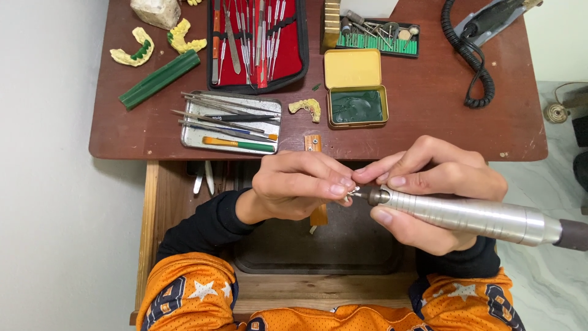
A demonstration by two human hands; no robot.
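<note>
A: Status on both grips?

B: I see my right grip [429,196] clamped around a silver rotary handpiece [465,216], thumb under the barrel, fingers [398,165] curled over the nose. Its tail runs out past my right wrist.

A: Left?

B: Left grip [300,187] is pinched together, fingertips [340,189] closed on a tiny workpiece [352,194]. Too small to tell what it is. It sits right at the handpiece tip, between the two grips.

A: What's around?

B: Ahead of both grips, on the desk [429,116]: an open tin with green wax [356,104], a small yellow dental cast [306,109] just beside it. Ahead-left of the left grip, a metal tray of hand tools [231,122]. Further out, a red instrument case [257,43] and a bur stand [383,37]. Coiled black cord [468,61] far ahead-right of the right grip.
</note>
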